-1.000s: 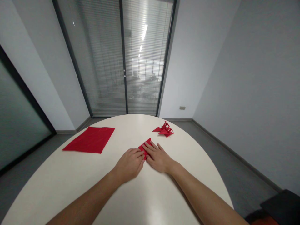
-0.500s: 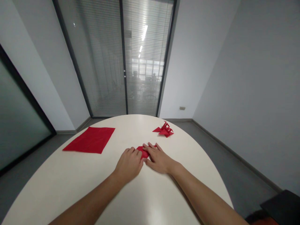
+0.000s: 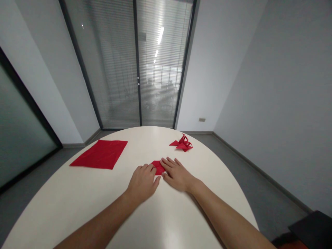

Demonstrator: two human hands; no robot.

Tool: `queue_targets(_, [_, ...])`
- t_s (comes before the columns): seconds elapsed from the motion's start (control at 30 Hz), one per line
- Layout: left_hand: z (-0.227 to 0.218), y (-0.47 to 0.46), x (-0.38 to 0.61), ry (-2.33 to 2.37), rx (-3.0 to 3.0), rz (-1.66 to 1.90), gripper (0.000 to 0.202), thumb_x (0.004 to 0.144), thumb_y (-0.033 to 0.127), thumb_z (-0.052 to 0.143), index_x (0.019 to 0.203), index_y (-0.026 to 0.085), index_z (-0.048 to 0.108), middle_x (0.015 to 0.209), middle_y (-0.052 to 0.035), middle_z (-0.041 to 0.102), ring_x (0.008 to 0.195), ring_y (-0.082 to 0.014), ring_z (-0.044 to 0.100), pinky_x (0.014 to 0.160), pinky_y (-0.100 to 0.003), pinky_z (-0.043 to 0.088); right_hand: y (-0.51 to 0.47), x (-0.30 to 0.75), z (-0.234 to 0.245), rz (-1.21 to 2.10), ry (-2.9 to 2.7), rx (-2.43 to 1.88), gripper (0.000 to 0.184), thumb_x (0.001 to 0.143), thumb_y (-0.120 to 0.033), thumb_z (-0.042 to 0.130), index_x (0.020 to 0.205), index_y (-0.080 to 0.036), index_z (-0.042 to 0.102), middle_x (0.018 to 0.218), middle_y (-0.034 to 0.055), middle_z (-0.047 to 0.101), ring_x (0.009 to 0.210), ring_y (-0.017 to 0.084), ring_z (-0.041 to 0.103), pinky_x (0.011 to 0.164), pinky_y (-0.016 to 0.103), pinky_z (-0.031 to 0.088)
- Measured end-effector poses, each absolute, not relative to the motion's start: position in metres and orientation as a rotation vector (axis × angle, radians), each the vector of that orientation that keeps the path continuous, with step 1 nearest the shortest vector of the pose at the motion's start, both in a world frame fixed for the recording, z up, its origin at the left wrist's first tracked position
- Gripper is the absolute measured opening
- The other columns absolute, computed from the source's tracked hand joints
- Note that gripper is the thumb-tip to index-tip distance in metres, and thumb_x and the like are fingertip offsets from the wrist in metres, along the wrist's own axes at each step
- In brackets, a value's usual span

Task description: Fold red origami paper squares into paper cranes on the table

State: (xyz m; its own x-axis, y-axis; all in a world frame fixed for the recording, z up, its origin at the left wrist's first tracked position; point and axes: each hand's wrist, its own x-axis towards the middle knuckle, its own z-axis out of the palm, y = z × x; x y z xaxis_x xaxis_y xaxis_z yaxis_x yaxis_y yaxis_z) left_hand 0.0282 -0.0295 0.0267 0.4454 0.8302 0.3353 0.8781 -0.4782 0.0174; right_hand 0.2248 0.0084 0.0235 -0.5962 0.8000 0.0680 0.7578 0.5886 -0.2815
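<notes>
A small folded piece of red paper [image 3: 159,167] lies on the table between my hands. My left hand [image 3: 143,181] rests at its left edge, fingertips bent down onto the paper and thumb held apart. From the other side, my right hand [image 3: 177,174] lies flat, its fingers spread over the paper's right part. Both hands touch the paper without gripping it. Its outer ends are hidden under my fingers.
A flat red paper sheet [image 3: 100,154] lies at the left of the round white table [image 3: 153,211]. Folded red origami cranes [image 3: 183,143] stand near the far right edge. A dark chair [image 3: 312,228] is at the lower right. Glass panels with blinds [image 3: 116,79] rise beyond the table.
My right hand has slid slightly right and my left thumb has moved away from it, so more of the folded paper shows. The sheet and the cranes have stayed put.
</notes>
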Motion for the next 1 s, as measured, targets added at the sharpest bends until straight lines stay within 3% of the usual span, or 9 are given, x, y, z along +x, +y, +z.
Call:
queue_targets(0.23, [0.02,-0.023,0.02,-1.537,-2.528,-0.559,0.023,0.095,0.029,0.05,0.109,0.018,0.066,0.104,-0.0109,0.071,0.095,-0.0271,0.064,0.08,-0.04,0.051,0.015,0.226,0.024,0.209,-2.533,-1.073,0.045,0.094,-0.027,0.051,0.137,-0.016,0.059,0.137,0.014,0.061,0.126,0.027,0.056,0.108,0.044,0.042])
queue_targets(0.43, [0.019,-0.017,0.014,-1.514,-2.554,-0.579,0.022,0.094,0.023,0.052,0.107,0.021,0.07,0.106,-0.0084,0.073,0.096,-0.0256,0.065,0.083,-0.04,0.052,0.016,0.227,0.025,0.217,-2.516,-1.048,0.037,0.096,-0.024,0.051,0.13,-0.02,0.064,0.13,0.0103,0.066,0.119,0.024,0.059,0.103,0.04,0.044])
queue_targets(0.67, [0.016,-0.011,0.006,-1.386,-2.65,-0.61,0.025,0.095,0.031,0.056,0.114,0.024,0.07,0.111,-0.0059,0.073,0.1,-0.0252,0.064,0.086,-0.04,0.052,0.015,0.226,0.029,0.25,-2.481,-1.128,0.024,0.101,-0.027,0.046,0.116,-0.02,0.063,0.109,0.0088,0.071,0.106,0.022,0.061,0.092,0.035,0.046])
queue_targets(1.0, [0.023,-0.013,0.009,-1.494,-2.603,-0.508,0.021,0.095,0.016,0.051,0.104,0.021,0.07,0.102,-0.0053,0.074,0.093,-0.024,0.066,0.08,-0.036,0.052,0.014,0.225,0.03,0.287,-2.466,-1.141,0.02,0.104,-0.029,0.043,0.105,-0.02,0.06,0.098,0.0066,0.069,0.098,0.02,0.061,0.086,0.031,0.045])
